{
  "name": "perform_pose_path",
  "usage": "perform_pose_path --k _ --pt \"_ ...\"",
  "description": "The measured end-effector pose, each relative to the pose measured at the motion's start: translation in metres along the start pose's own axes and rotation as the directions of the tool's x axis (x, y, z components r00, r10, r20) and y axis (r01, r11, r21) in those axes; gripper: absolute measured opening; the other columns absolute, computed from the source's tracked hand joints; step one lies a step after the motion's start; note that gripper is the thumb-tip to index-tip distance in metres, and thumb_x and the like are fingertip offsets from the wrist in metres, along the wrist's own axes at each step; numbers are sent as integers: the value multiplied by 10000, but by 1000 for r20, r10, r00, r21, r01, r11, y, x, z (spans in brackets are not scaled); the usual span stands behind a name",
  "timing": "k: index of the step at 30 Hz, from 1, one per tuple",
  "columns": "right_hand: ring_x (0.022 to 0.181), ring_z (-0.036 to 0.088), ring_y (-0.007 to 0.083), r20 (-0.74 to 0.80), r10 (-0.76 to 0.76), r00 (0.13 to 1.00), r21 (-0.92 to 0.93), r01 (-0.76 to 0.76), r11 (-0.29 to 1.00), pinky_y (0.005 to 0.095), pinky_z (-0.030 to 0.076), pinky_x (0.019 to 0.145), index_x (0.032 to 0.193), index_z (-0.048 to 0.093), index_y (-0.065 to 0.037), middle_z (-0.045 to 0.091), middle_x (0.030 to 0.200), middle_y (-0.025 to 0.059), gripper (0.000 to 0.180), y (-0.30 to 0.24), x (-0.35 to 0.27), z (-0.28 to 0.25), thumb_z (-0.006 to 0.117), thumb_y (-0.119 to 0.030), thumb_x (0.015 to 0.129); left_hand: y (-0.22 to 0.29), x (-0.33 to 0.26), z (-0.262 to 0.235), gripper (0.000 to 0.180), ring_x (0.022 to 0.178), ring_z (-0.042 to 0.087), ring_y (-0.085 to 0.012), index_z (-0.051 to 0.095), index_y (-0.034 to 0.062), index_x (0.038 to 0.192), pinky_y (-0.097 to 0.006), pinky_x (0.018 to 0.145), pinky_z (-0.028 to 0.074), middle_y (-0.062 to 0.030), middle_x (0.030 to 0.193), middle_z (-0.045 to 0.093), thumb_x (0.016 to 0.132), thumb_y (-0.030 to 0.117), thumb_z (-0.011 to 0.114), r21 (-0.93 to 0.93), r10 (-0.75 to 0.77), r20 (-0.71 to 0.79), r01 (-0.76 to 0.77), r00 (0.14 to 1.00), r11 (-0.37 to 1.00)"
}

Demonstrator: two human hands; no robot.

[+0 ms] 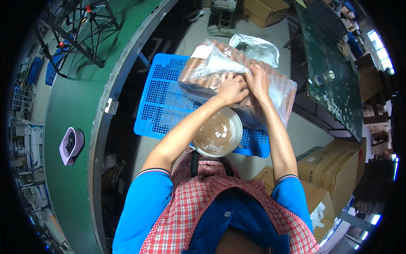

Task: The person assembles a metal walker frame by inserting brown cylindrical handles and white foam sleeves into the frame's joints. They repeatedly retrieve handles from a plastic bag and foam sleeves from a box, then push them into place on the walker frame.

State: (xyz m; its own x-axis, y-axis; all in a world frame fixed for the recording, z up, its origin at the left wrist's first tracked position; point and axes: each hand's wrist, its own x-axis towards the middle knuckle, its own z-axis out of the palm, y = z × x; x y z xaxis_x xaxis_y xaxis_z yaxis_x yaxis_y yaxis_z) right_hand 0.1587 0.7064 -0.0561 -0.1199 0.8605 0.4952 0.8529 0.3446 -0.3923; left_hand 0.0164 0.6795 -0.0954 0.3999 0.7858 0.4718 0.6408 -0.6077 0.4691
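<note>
A clear plastic bag (pixel 203 67) packed with brown, tube-like pieces lies in front of me, over the far part of a blue plastic crate (pixel 158 97). My left hand (pixel 232 89) has its fingers curled into the film near the bag's middle. Right beside it, my right hand (pixel 258 81) grips the same film, fingers pointing away from me. What lies under the fingertips is hidden. Close to my apron, a round whitish tub (pixel 240 127) holds brown liquid with white flecks on it.
A silvery-white bag (pixel 258 51) sits behind the plastic bag. On the left, a green workbench (pixel 67 114) carries a pink scoop-shaped container (pixel 71 146) and a black frame. To the right stand a dark green table (pixel 338 97) with a jar (pixel 324 78) and cardboard boxes (pixel 332 165).
</note>
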Motion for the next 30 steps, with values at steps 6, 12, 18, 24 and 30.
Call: perform_pose_path --k 6,12,18,24,30 --pt "907 618 378 91 185 979 142 -196 970 467 475 770 920 684 -62 664 947 152 215 16 -1 21 615 -239 819 10 -22 -4 345 804 565 -298 646 75 671 -461 885 333 -96 745 631 870 333 531 -152 -33 210 66 977 986" --pt "793 633 398 94 95 991 68 -101 993 481 477 687 838 672 -52 665 805 197 257 16 11 21 581 -293 831 11 -39 -55 251 798 631 -325 662 47 831 -466 723 468 -142 884 658 884 267 554 -38 -69 242 80 968 996" --pt "798 631 389 166 -82 983 41 76 996 477 482 708 902 638 -58 659 847 190 203 8 19 -1 591 -235 815 34 -29 -59 529 943 628 -377 473 113 1296 -476 785 508 -171 1356 463 834 317 630 -29 -63 74 66 995 997" --pt "1105 537 339 201 -449 871 -113 476 872 461 458 880 1156 564 -87 570 1155 129 487 -30 23 15 701 -133 691 40 -12 -44 343 1088 546 -349 712 68 942 -479 915 433 -117 1067 641 785 371 672 299 -170 301 76 939 951" --pt "902 657 372 322 -167 932 -63 197 978 498 521 743 883 644 -22 664 971 220 160 -39 58 33 555 -72 760 24 -32 -72 263 1125 531 -299 723 101 867 -519 925 392 -58 987 669 828 340 620 257 304 50 -307 951 916"
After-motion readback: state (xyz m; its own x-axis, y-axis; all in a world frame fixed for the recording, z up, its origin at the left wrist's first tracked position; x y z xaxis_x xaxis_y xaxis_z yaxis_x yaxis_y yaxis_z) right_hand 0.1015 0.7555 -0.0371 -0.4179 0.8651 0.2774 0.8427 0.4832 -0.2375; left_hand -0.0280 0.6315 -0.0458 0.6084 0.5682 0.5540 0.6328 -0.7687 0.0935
